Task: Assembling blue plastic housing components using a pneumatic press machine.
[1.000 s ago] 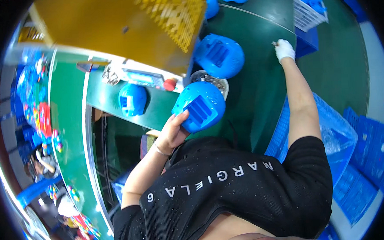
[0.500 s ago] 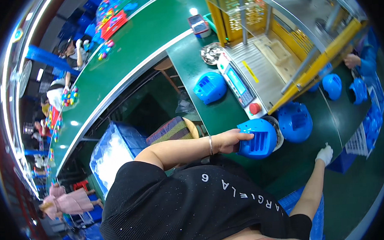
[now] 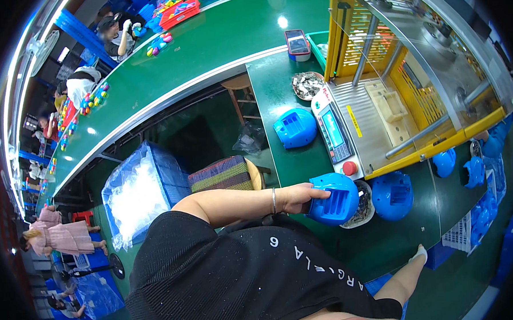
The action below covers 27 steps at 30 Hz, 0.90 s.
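Note:
My bare left hand (image 3: pixel 300 197), with a bangle at the wrist, grips the edge of a blue slotted plastic shell (image 3: pixel 334 199). The thumb lies on top of this rounded shell, near its slots. Partly hidden behind it is a bowl (image 3: pixel 361 207) of small dark pieces. A second blue shell (image 3: pixel 392 196) rests on the green bench just right of the bowl. My right hand (image 3: pixel 421 254), in a white glove, is low by the bench's near right edge; its fingers are too small and foreshortened to read. A tiny light object (image 3: pixel 422 229) lies on the bench beyond that hand.
A yellow-framed press (image 3: pixel 391 105) with a control panel (image 3: pixel 333 131) stands on the bench. Another blue shell (image 3: pixel 295 128) and a bowl of metal pieces (image 3: pixel 308 85) sit left of it. A white basket (image 3: pixel 459 235) of shells is at right; a stool (image 3: pixel 225 175) stands left.
The view has shifted. My left hand still grips the shell, which has moved slightly left, uncovering more of the bowl. My gloved right hand has drawn back toward the bench's near edge.

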Each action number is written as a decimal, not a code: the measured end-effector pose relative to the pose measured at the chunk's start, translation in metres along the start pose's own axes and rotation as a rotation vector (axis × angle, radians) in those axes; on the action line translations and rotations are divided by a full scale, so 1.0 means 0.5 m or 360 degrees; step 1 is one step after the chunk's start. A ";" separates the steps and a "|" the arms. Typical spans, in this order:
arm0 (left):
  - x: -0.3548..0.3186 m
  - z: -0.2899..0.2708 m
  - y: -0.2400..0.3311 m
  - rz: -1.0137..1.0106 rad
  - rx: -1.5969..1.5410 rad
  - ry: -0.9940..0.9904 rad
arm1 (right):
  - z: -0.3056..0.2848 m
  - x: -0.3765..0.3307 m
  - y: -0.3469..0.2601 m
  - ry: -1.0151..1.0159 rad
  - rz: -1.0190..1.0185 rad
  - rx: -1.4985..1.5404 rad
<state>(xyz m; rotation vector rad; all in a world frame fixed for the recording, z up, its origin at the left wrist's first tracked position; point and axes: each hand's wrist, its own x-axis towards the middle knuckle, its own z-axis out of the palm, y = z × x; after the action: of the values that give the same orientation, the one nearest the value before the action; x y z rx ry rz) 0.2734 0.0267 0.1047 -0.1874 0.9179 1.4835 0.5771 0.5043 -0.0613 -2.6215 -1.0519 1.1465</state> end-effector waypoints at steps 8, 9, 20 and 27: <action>-0.030 -0.011 0.001 0.0041 -0.0013 0.0009 | -0.042 0.136 0.016 0.0167 -0.0274 0.0314; -0.031 -0.009 -0.002 0.0030 -0.0025 0.0008 | -0.031 0.140 0.006 0.0150 -0.0274 0.0319; -0.001 0.028 0.022 -0.0162 0.0224 -0.0429 | -0.118 -0.571 0.126 -0.1084 -0.1342 0.0761; 0.014 0.061 0.050 -0.0359 0.0410 -0.0529 | -0.088 -0.728 0.192 -0.0701 -0.2458 0.0257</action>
<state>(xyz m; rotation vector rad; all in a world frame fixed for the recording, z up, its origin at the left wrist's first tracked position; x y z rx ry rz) 0.2621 0.0549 0.1309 0.1388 0.7798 1.1333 0.4857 0.2112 0.1608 -0.7446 -2.1764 1.1275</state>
